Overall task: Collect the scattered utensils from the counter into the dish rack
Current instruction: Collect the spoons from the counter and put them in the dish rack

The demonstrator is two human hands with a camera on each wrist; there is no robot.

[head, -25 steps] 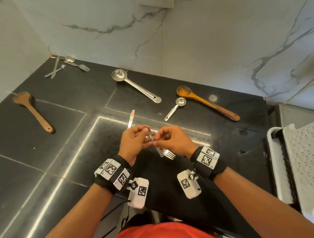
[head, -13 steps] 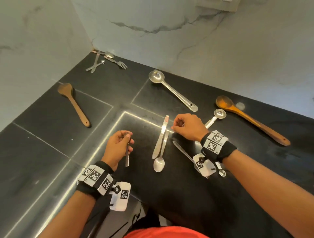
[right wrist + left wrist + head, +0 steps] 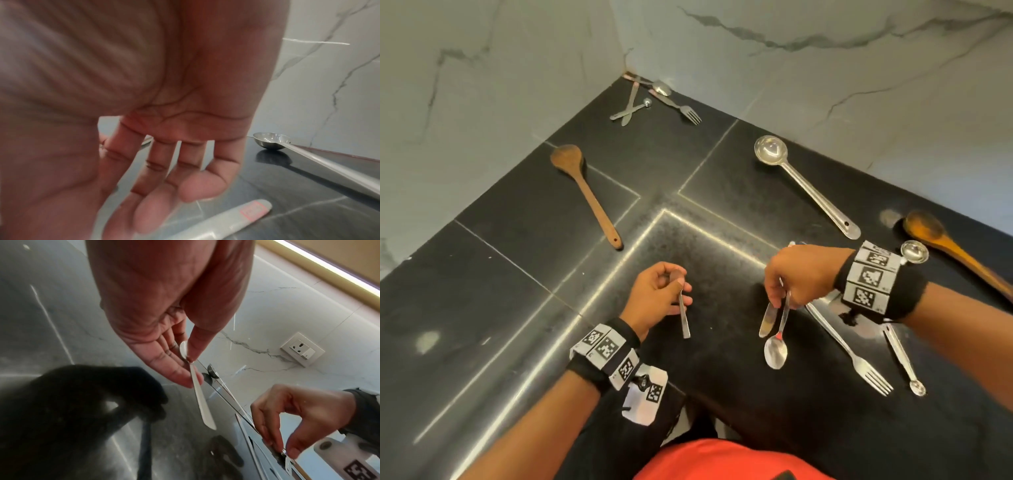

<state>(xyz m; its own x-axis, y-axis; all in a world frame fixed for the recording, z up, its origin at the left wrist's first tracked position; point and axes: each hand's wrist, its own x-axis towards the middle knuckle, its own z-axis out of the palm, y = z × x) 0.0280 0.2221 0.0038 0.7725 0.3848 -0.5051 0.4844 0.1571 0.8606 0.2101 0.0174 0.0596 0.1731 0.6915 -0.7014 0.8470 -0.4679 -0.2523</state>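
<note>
My left hand (image 3: 677, 285) pinches a small steel spoon (image 3: 683, 317) by its bowl end, handle hanging toward me; the left wrist view shows that spoon (image 3: 198, 395) between thumb and fingers. My right hand (image 3: 780, 301) pinches a table knife (image 3: 765, 318) and a spoon (image 3: 776, 349) together at mid-length, low over the black counter (image 3: 524, 260). Whether they are lifted I cannot tell. The knife's handle (image 3: 236, 219) shows under the blurred fingers (image 3: 156, 191). A fork (image 3: 859, 363) and a thin little spoon (image 3: 902, 359) lie right of them. The dish rack is out of view.
A steel ladle (image 3: 804, 185) and a small round scoop (image 3: 914, 251) lie beyond my right hand. One wooden spoon (image 3: 585, 192) lies at the left, another wooden spoon (image 3: 948, 246) at the right edge. Several pieces of cutlery (image 3: 654, 102) sit in the corner by the marble walls (image 3: 825, 85).
My right hand slid from the far ends of the knife and spoon to their middle and closed on them. The left hand keeps its small spoon. The view swung left.
</note>
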